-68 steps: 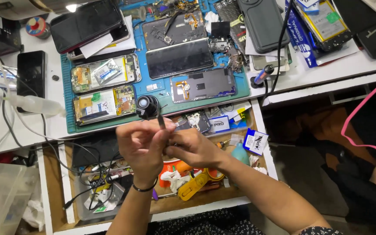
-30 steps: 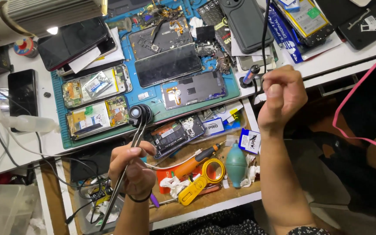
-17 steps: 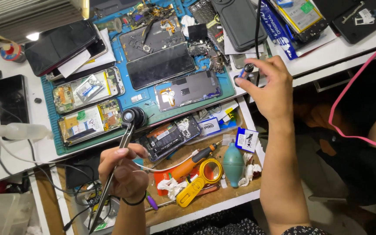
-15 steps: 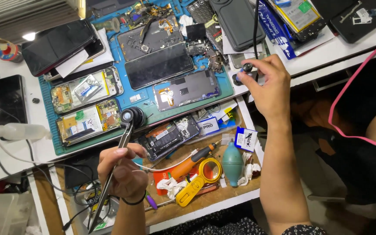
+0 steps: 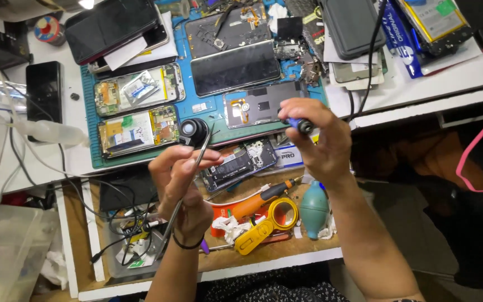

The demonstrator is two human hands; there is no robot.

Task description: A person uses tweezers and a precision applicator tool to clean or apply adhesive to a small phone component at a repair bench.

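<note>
Above the blue-green work mat, my left hand pinches slim metal tweezers; my right hand grips a small blue-handled screwdriver (opened phones still unassembled).

Blue-green work mat; orange screwdriver handle; yellow magnifier; teal blower; handheld tool apparently blue-black.

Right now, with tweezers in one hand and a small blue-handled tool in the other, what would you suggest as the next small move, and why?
Probably bring the two hands together over the opened phone at the mat's front edge. The left hand holds the tweezers tips up, the right hand grips the blue-handled tool above the work, and neither tool touches a device yet.
</note>
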